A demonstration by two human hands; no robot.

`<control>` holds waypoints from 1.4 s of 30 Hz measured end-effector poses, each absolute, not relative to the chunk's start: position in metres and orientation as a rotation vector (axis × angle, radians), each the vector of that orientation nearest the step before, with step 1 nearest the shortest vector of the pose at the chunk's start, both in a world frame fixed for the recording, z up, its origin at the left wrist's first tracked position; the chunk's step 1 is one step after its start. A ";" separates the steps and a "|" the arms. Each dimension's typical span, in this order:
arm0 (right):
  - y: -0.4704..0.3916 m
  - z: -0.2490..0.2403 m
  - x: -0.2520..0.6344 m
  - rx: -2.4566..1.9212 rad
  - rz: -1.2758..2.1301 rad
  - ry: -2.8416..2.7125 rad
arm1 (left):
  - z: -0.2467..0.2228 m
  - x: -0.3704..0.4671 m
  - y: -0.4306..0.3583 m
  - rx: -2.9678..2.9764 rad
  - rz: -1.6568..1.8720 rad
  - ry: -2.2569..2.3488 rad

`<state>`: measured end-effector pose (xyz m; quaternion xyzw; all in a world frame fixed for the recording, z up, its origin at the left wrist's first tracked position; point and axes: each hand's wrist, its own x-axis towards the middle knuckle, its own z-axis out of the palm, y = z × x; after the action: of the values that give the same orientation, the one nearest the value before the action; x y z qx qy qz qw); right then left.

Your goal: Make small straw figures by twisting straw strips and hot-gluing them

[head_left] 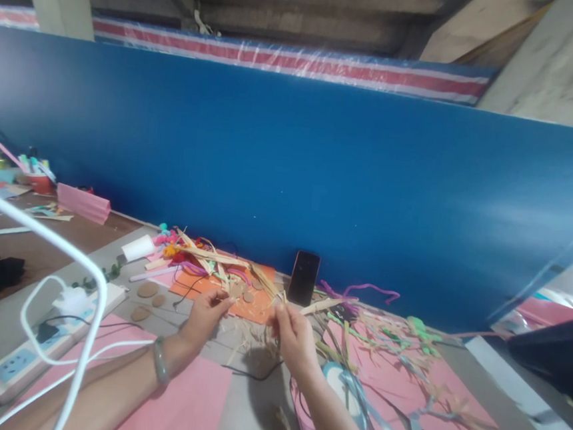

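My left hand (203, 318) is closed, thumb and fingertips pinched together above the orange sheet (258, 311); whatever is between them is too small to make out. A bracelet (160, 362) circles that wrist. Across from it, my right hand (295, 339) pinches at the end of a pale dry strip (266, 281), which looks like husk or straw. Small brown discs (248, 296) lie on the orange sheet between the hands. Thin pale shreds (245, 338) are scattered just below. A phone (304, 278) leans upright against the blue panel behind my right hand.
A blue partition (290, 168) closes off the back. On the left lie a power strip (17, 365) and a white cable or tube (90, 332) crossing the foreground. Pink sheets (190, 400), a ribbon roll (344, 387) and tangled coloured strips (400, 345) cover the table around my arms.
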<state>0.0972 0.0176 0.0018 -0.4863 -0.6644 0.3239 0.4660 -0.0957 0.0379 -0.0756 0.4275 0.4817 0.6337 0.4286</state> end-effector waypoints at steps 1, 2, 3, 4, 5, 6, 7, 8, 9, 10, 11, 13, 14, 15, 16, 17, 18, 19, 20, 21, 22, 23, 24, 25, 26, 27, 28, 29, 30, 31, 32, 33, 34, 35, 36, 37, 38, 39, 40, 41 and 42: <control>0.017 0.004 0.099 -1.196 0.762 -1.586 | -0.075 -0.096 0.038 1.061 1.587 1.198; 0.017 0.006 0.100 -1.199 0.725 -1.552 | -0.075 -0.096 0.038 1.054 1.590 1.190; 0.016 0.009 0.102 -1.199 0.692 -1.535 | -0.075 -0.096 0.038 1.048 1.587 1.183; 0.015 0.011 0.104 -1.190 0.662 -1.531 | -0.074 -0.095 0.037 1.044 1.578 1.182; 0.014 0.014 0.106 -1.172 0.637 -1.536 | -0.074 -0.095 0.036 1.041 1.557 1.182; 0.013 0.017 0.107 -1.145 0.625 -1.545 | -0.073 -0.094 0.035 1.034 1.536 1.187; 0.012 0.020 0.108 -1.111 0.628 -1.550 | -0.073 -0.094 0.034 1.025 1.515 1.192; 0.011 0.022 0.108 -1.073 0.647 -1.552 | -0.072 -0.093 0.033 1.014 1.502 1.198; 0.010 0.024 0.109 -1.037 0.679 -1.559 | -0.070 -0.093 0.032 1.006 1.495 1.204; 0.009 0.026 0.109 -1.011 0.719 -1.580 | -0.069 -0.092 0.031 1.001 1.496 1.210; 0.008 0.026 0.109 -0.997 0.770 -1.628 | -0.068 -0.092 0.030 0.998 1.500 1.215; 0.008 0.026 0.108 -1.009 0.871 -1.805 | -0.067 -0.091 0.030 1.000 1.513 1.210; 0.008 0.024 0.108 -1.034 0.886 -1.916 | -0.067 -0.090 0.030 1.007 1.518 1.199; 0.009 0.021 0.107 -1.060 0.862 -2.034 | -0.068 -0.090 0.031 1.016 1.525 1.186; 0.010 0.017 0.106 -1.082 0.790 -2.152 | -0.069 -0.090 0.031 1.027 1.532 1.174; 0.011 0.011 0.104 -1.098 0.676 -2.260 | -0.071 -0.090 0.031 1.044 1.533 1.167; 0.012 0.004 0.102 -1.102 0.538 -2.355 | -0.072 -0.090 0.032 1.064 1.532 1.167; 0.014 -0.003 0.099 -1.104 0.400 -2.437 | -0.073 -0.091 0.032 1.084 1.530 1.174; 0.015 -0.011 0.096 -1.105 0.292 -2.504 | -0.074 -0.091 0.032 1.104 1.527 1.184; 0.016 -0.019 0.093 -1.100 0.214 -2.553 | -0.075 -0.091 0.031 1.128 1.526 1.192; 0.016 -0.027 0.089 -1.083 0.168 -2.600 | -0.074 -0.091 0.031 1.154 1.529 1.197; 0.016 -0.034 0.086 -1.062 0.137 -2.640 | -0.074 -0.092 0.030 1.177 1.537 1.200; 0.016 -0.040 0.083 -1.045 0.112 -2.674 | -0.073 -0.091 0.029 1.194 1.545 1.199; 0.016 -0.045 0.081 -1.031 0.096 -2.699 | -0.072 -0.091 0.028 1.204 1.549 1.198; 0.016 -0.050 0.079 -1.024 0.086 -2.712 | -0.070 -0.091 0.028 1.207 1.550 1.195; 0.015 -0.053 0.077 -1.021 0.082 -2.717 | -0.069 -0.090 0.027 1.203 1.552 1.193; 0.015 -0.056 0.076 -1.022 0.084 -2.714 | -0.069 -0.090 0.027 1.193 1.551 1.192; 0.015 -0.058 0.076 -1.024 0.090 -2.709 | -0.068 -0.089 0.027 1.182 1.550 1.191; 0.014 -0.059 0.075 -1.029 0.098 -2.703 | -0.068 -0.089 0.027 1.170 1.547 1.192; 0.014 -0.060 0.075 -1.036 0.107 -2.699 | -0.068 -0.088 0.027 1.159 1.543 1.195; 0.014 -0.060 0.076 -1.044 0.116 -2.695 | -0.069 -0.088 0.028 1.151 1.539 1.197; 0.014 -0.059 0.076 -1.050 0.133 -2.689 | -0.069 -0.088 0.028 1.146 1.536 1.198; 0.014 -0.058 0.077 -1.051 0.164 -2.678 | -0.070 -0.088 0.029 1.143 1.534 1.198; 0.015 -0.055 0.079 -1.047 0.213 -2.657 | -0.071 -0.089 0.030 1.138 1.536 1.194; 0.016 -0.053 0.081 -1.038 0.283 -2.622 | -0.072 -0.089 0.030 1.129 1.536 1.187; 0.017 -0.049 0.083 -1.031 0.384 -2.558 | -0.072 -0.089 0.030 1.120 1.535 1.177; 0.018 -0.046 0.086 -1.028 0.495 -2.475 | -0.073 -0.089 0.030 1.112 1.529 1.164; 0.020 -0.043 0.089 -1.029 0.592 -2.389 | -0.073 -0.089 0.030 1.109 1.523 1.151; 0.023 -0.041 0.091 -1.043 0.671 -2.298 | -0.074 -0.088 0.030 1.113 1.519 1.141; 0.025 -0.039 0.093 -1.066 0.739 -2.201 | -0.074 -0.088 0.029 1.126 1.514 1.135; 0.027 -0.038 0.095 -1.088 0.803 -2.101 | -0.074 -0.088 0.029 1.140 1.509 1.133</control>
<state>0.0946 0.0274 -0.0380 -0.4131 -0.7977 0.3049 0.3163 -0.0875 0.0286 -0.0744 0.4614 0.4586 0.6106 0.4517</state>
